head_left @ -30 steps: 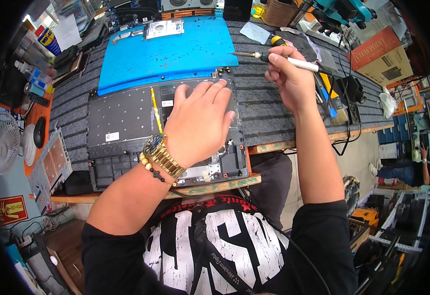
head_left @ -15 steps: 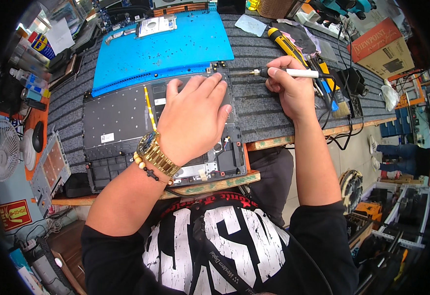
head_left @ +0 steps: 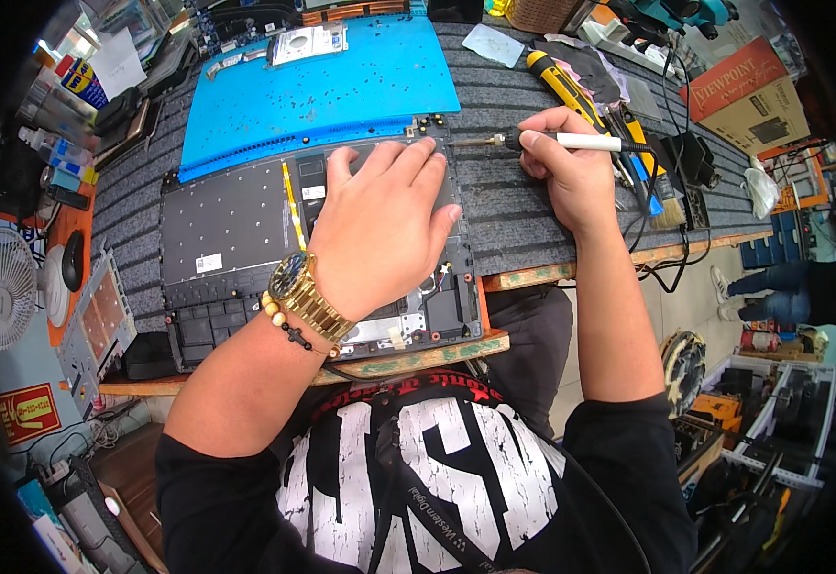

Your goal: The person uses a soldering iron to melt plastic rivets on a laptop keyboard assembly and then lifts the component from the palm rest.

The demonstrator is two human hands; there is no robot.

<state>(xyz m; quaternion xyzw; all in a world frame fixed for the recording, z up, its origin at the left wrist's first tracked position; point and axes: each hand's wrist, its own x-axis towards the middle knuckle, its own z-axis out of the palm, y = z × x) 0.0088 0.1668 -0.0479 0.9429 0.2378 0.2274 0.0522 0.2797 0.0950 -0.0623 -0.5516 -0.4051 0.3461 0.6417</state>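
My left hand (head_left: 375,225) lies palm down, fingers apart, on an opened dark laptop chassis (head_left: 222,220) with small posts and a yellow ribbon cable (head_left: 292,206). My right hand (head_left: 571,172) grips a white-handled soldering iron (head_left: 585,142), held horizontally. Its metal tip points left at the chassis's upper right corner; whether it touches is too small to tell. A blue silicone mat (head_left: 318,96) lies beyond the chassis, carrying scattered small parts and a silver drive (head_left: 311,43). Just right of the iron are a yellow-and-black tool (head_left: 557,81) and a brush (head_left: 665,212).
The grey ridged work surface (head_left: 518,230) has a wooden front edge. A red-and-brown box (head_left: 743,96), black cables and a teal-and-black device (head_left: 686,19) are at right. A white fan (head_left: 2,287) and bottles stand at left. Another person's legs (head_left: 772,277) show at far right.
My right hand and the iron moved downward, the tip now near the chassis corner. The yellow-and-black tool shows more. My left hand shifted slightly. The other person's legs moved.
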